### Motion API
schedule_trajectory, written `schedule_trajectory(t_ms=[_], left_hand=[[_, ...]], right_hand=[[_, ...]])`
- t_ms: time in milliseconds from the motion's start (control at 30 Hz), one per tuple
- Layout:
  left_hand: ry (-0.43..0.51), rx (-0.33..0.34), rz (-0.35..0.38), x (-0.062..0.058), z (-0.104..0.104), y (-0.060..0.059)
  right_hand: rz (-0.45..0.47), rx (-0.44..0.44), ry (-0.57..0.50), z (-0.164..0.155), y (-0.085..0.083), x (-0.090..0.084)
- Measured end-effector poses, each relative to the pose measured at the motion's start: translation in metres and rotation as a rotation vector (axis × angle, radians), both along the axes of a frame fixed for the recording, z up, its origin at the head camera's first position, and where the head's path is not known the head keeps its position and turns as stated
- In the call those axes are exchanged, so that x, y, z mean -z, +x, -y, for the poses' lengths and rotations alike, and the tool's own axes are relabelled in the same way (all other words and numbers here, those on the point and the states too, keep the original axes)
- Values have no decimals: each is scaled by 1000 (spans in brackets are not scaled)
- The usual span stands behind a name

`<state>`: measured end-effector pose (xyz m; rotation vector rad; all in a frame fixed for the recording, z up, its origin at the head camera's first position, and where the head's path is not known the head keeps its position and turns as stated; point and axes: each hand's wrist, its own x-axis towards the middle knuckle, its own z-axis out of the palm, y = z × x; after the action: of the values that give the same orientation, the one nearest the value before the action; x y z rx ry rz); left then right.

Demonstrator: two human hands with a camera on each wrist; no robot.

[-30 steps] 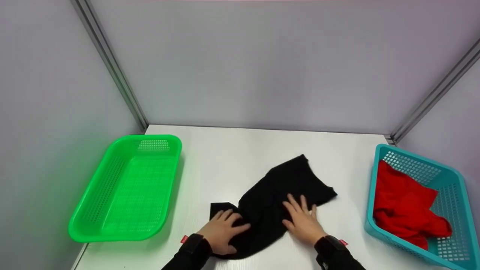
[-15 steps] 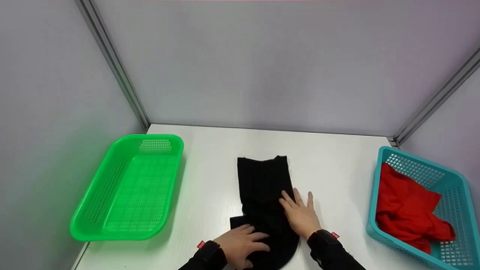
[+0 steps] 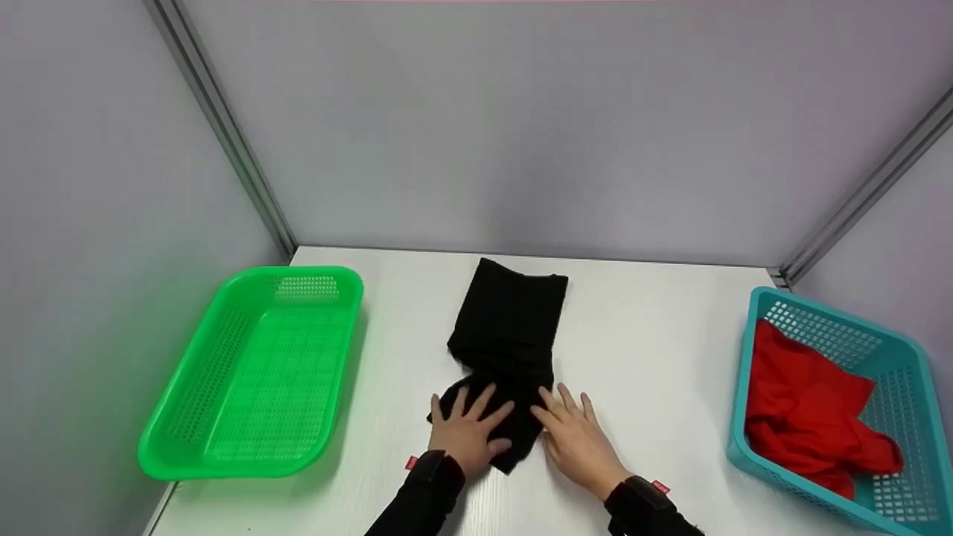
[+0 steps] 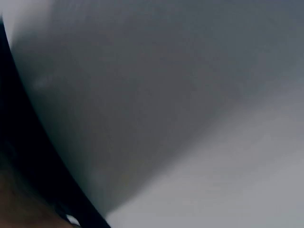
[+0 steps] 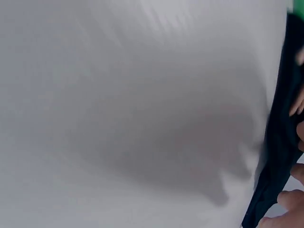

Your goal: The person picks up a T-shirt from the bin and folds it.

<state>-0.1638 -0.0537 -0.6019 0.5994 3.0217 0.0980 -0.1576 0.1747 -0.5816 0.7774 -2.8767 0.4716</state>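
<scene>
I see the long, rumpled black cloth (image 3: 508, 339) shifted nearer the far edge of the white desk (image 3: 655, 335), prob. freeing near-side room; L hand (image 3: 465, 438) spread atop, R hand (image 3: 579, 444) straight-fingered at its right side, neither gripping.

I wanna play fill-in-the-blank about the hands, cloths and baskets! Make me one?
1. The left hand and right hand touch the same fabric, coloured ____.
2. The turquoise basket holds a crumpled cloth coloured ____.
3. The basket on the person's left is coloured ____.
4. The baskets in view number ____.

Missing words: black; red; green; two.
</scene>
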Motion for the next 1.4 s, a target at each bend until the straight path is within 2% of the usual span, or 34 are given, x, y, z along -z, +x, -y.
schedule_trajectory(t_ms=[100, 200, 300, 467, 567, 633, 767, 867, 967, 1067, 1200, 1300, 1400], left_hand=[[26, -77, -52, 6, -9, -2], [8, -54, -82, 10, -18, -2], [18, 23, -69, 9, -28, 0], [182, 228, 55, 0, -39, 1], [228, 302, 58, -3, -38, 3], [224, 286, 0, -1, -34, 4], [177, 197, -171, 6, -23, 4], [116, 160, -293, 9, -14, 1], [85, 175, -359, 9, -7, 0], [63, 224, -376, 7, -3, 2], [50, 250, -360, 2, -1, 8], [156, 209, -317, -4, -1, 13], [324, 187, -279, -12, 0, 17]], right_hand=[[23, -27, 5, 2, 4, 1], [43, -40, 5, 0, 7, 4], [69, -46, 13, -6, 9, 9], [117, -9, 99, -14, 12, 17], [102, 45, 163, -15, 13, 19], [70, 91, 182, -14, 12, 20], [39, 183, 176, -10, 8, 18], [109, 201, 130, -8, 4, 17], [227, 147, 81, -9, 5, 17], [296, 76, 58, -12, 8, 18], [258, 17, 49, -14, 11, 20], [194, -19, 64, -15, 13, 20], [144, -35, 74, -14, 16, 18]])
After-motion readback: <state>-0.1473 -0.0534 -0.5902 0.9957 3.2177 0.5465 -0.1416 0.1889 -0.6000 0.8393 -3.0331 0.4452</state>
